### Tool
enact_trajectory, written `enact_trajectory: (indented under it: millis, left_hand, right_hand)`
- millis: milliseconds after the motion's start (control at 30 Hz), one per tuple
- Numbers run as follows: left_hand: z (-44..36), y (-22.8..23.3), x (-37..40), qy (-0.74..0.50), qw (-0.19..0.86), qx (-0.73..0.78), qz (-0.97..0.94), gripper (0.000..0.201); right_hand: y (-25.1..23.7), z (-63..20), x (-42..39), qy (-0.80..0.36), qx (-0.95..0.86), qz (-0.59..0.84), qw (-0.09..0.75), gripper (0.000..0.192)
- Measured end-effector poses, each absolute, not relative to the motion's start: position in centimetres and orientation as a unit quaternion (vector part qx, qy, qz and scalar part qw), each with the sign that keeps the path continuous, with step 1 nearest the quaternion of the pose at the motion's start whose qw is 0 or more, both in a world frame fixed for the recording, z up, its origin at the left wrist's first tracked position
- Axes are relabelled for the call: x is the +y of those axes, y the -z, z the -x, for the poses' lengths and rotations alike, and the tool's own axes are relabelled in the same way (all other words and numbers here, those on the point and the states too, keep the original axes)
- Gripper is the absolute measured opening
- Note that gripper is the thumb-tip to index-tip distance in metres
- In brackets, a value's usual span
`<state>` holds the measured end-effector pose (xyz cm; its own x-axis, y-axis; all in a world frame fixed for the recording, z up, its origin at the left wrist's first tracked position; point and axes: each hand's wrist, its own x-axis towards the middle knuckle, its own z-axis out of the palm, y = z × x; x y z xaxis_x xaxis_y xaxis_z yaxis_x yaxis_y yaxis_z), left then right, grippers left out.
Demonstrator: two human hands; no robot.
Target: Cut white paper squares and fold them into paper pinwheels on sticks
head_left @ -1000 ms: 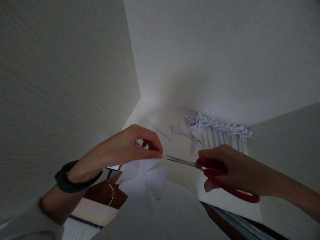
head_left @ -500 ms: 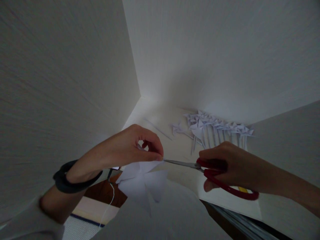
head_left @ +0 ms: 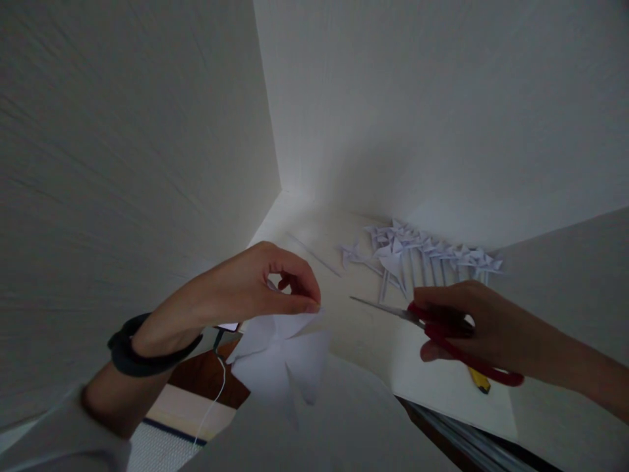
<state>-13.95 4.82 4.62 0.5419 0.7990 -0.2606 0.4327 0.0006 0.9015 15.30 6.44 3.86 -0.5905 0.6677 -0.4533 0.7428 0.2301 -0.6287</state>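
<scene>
The left hand (head_left: 246, 295) pinches a white paper pinwheel (head_left: 282, 354) at its upper edge, thumb and forefinger closed on one folded tip while the rest of the paper hangs free below the knuckles. The right hand (head_left: 472, 321) is wrapped through the red handles of a pair of scissors (head_left: 432, 328), gripping them firmly; the blades look nearly closed and point toward the left hand, with a clear gap between their tip and the paper.

The pinwheel looks very light and limp. Its vanes droop and curl, so it would likely flutter or fold under any sideways push, and a hard squeeze would crease it. The corner where the left fingers sit seems the sensible hold, since several layers meet there and give a little stiffness; the open vanes look too flimsy to grip. The scissors, by contrast, seem rigid and heavier, and are best held by the handle loops, as they are.

Beyond the right hand, a row of finished pinwheels (head_left: 427, 255) lies on the pale tabletop (head_left: 314, 223). Under that hand's wrist a yellow object (head_left: 479, 381) pokes out, too hidden to identify. A dark band (head_left: 132, 351) circles the left wrist.
</scene>
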Motion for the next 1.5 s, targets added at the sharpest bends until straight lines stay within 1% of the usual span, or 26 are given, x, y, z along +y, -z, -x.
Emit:
enact_trajectory:
  millis: [67,167,233,300,367,467,533,600,633,700,767,833,867,900,933,1067,1133,1200,1333,1500]
  left_hand:
    - [13.7,-4.9,4.8,-0.183,0.559,0.453,-0.67,0.011]
    - [12.8,-5.2,4.8,-0.227,0.583,0.479,-0.616,0.012]
    - [12.2,-5.2,4.6,-0.268,0.594,0.498,-0.572,0.012]
    - [11.9,-4.8,4.3,-0.302,0.602,0.51,-0.534,0.014]
    - [12.0,-4.4,4.0,-0.317,0.618,0.507,-0.51,0.014]
    - [12.5,-4.1,3.8,-0.318,0.643,0.482,-0.503,0.014]
    - [12.7,-4.0,3.9,-0.308,0.655,0.45,-0.522,0.021]
    - [12.6,-4.1,4.1,-0.274,0.67,0.428,-0.542,0.031]
    - [12.4,-4.1,4.2,-0.248,0.677,0.429,-0.544,0.033]
    - [12.1,-4.2,4.3,-0.207,0.691,0.446,-0.53,0.025]
    - [12.0,-4.2,4.4,-0.198,0.702,0.46,-0.507,0.012]
    - [12.4,-4.3,4.3,-0.213,0.706,0.47,-0.486,0.009]
    - [12.7,-4.4,4.2,-0.223,0.704,0.475,-0.479,0.01]
    - [13.1,-4.5,4.1,-0.232,0.702,0.48,-0.473,0.011]
    - [13.5,-4.5,4.0,-0.241,0.698,0.484,-0.469,0.011]
    - [14.6,-4.7,3.9,-0.261,0.676,0.5,-0.474,0.012]
    - [14.8,-4.6,3.9,-0.256,0.674,0.498,-0.482,0.013]
    - [14.9,-4.5,4.0,-0.249,0.671,0.494,-0.493,0.011]
    - [15.0,-4.4,4.1,-0.242,0.662,0.493,-0.51,0.008]
    - [15.1,-4.2,4.2,-0.237,0.658,0.497,-0.513,0.009]
  right_hand:
    - [-3.7,-15.0,5.9,0.507,0.723,-0.47,-0.012,0.041]
    - [-4.1,-13.3,4.9,0.647,0.619,-0.435,-0.091,0.04]
    - [-4.6,-11.9,4.3,0.695,0.577,-0.411,-0.125,0.041]
    - [-5.0,-10.9,4.1,0.692,0.571,-0.414,-0.153,0.037]
    - [-5.2,-10.3,4.2,0.665,0.588,-0.426,-0.174,0.032]
    - [-5.3,-10.2,4.5,0.636,0.615,-0.433,-0.174,0.028]
    - [-5.3,-10.2,4.7,0.63,0.624,-0.435,-0.159,0.025]
    - [-5.3,-10.0,4.9,0.629,0.626,-0.434,-0.153,0.025]
    - [-5.2,-10.0,5.0,0.632,0.625,-0.431,-0.156,0.026]
    - [-5.1,-10.1,5.1,0.636,0.625,-0.412,-0.188,0.029]
    - [-4.8,-11.0,5.2,0.619,0.635,-0.389,-0.25,0.036]
    - [-4.4,-12.5,5.2,0.576,0.657,-0.382,-0.301,0.044]
    - [-4.2,-13.3,5.1,0.552,0.671,-0.391,-0.304,0.048]
    - [-4.1,-14.2,5.0,0.532,0.686,-0.404,-0.289,0.049]
    - [-4.0,-15.0,4.7,0.515,0.702,-0.421,-0.254,0.049]
    - [-4.3,-16.9,3.5,0.477,0.74,-0.472,-0.038,0.038]
    - [-4.6,-17.2,2.8,0.467,0.742,-0.481,0.018,0.034]
    - [-4.9,-17.2,2.3,0.452,0.744,-0.49,0.043,0.032]
    - [-5.1,-16.9,2.1,0.43,0.753,-0.494,0.07,0.037]
    - [-5.0,-16.4,2.7,0.465,0.741,-0.478,0.083,0.039]
